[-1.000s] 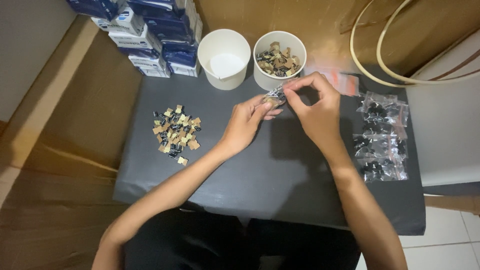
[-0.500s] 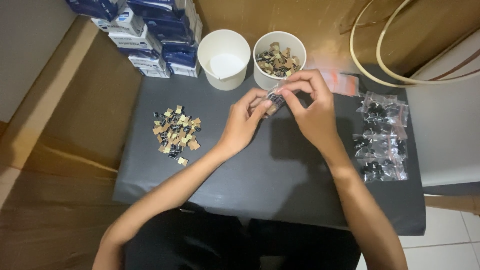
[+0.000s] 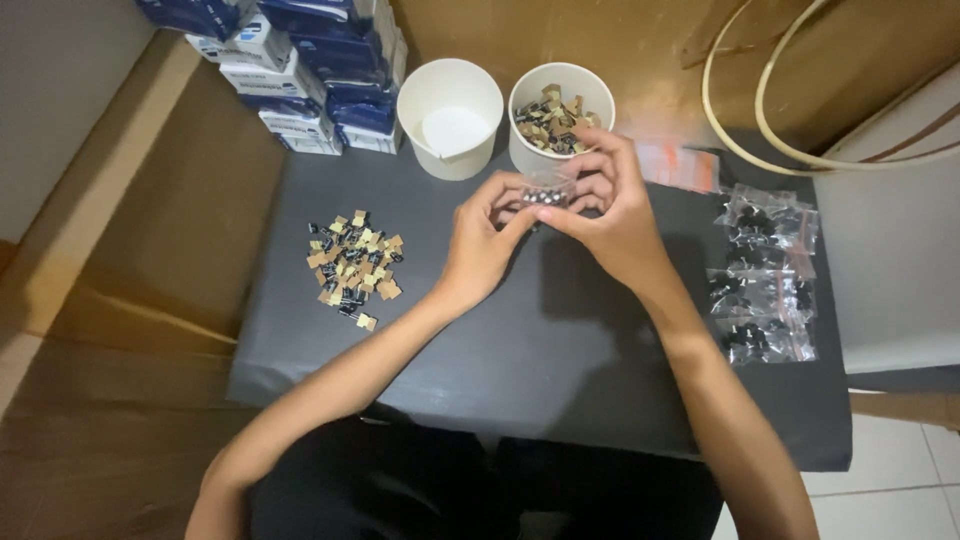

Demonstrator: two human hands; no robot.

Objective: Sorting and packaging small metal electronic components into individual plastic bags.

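A small clear plastic bag (image 3: 547,192) with dark little parts inside is held between both hands, just in front of the full cup (image 3: 560,112) and above the dark mat (image 3: 560,340). The left hand (image 3: 482,245) is closed on the bag's near-left edge with thumb and fingertips pinched; the right hand (image 3: 612,210) is curled over its right side and top, fingers bent around it. How tightly the mouth of the bag is gripped cannot be told, since the fingers hide it.

The bag is judged to be very light, thin and limp, so it would crumple and sag if taken by one corner. The film is probably slick, and the loose parts inside would shift toward whichever end hangs lowest. It is best taken at the top strip, by two pinches set apart, with the weighted bottom left to hang; squeezing the middle would press on the small parts and could bend their thin legs.

Left of the full cup stands an empty white cup (image 3: 450,118), and further left a stack of blue and white boxes (image 3: 300,70). A loose heap of tan and black parts (image 3: 352,268) lies on the mat well to the left and nearer than the full cup. Filled bags (image 3: 765,275) are laid in a row to the right of it, near the mat's edge.
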